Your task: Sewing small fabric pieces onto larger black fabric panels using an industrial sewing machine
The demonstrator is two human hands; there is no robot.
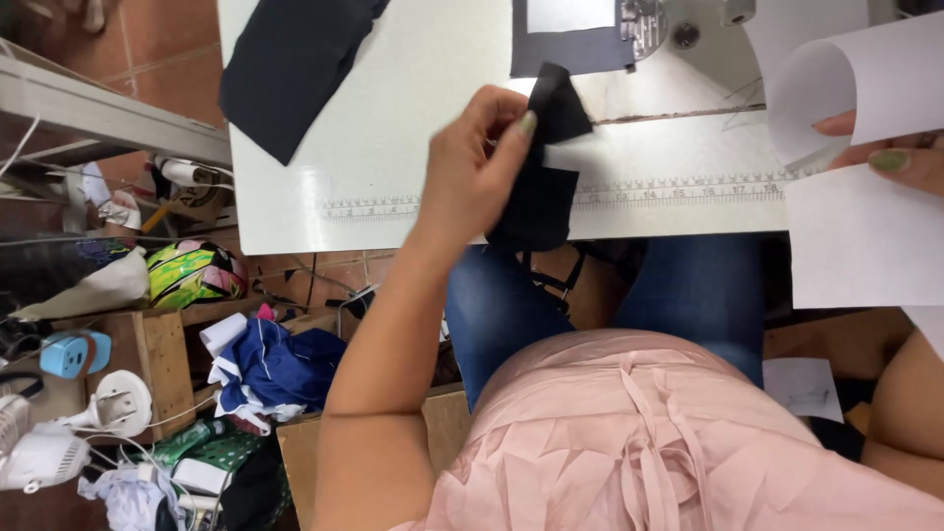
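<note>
A small white paper label with grey print (802, 389) lies low at the right, beside the knee; no packages, signs or screens are visible

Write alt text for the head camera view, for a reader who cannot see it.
Seen from above, a seated person's left hand pinches a small dark fabric piece over a white sewing table, while the right hand holds curled white paper. More dark fabric lies on the table near the sewing machine's presser foot.

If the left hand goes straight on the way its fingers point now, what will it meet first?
The left hand points up and right, holding a dark cloth piece. First in line is probably the dark fabric under the presser foot, though depth is unclear.
</note>
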